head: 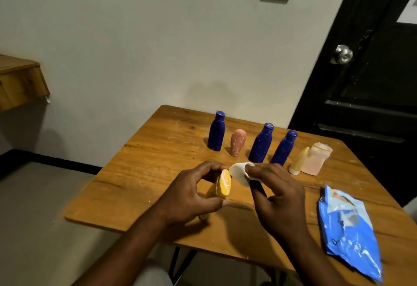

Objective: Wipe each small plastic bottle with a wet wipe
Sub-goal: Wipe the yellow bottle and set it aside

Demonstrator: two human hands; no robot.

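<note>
wooden table [144,150] against a pale wall, black door [372,82] with a round knob to the right, wall switch above, wooden shelf at far left. standing in a row at the back: three dark blue bottles [216,132] [261,143] [284,148], one pink bottle [237,142], one pale yellow bottle [300,161], one clear pinkish bottle [317,159]. left hand [191,195] closed round a yellow bottle [223,183], held above the table. right hand [277,193] pinching a white wet wipe [239,172] just beside the bottle's end. one blue wipes packet [352,236] lying at the right edge.
</note>
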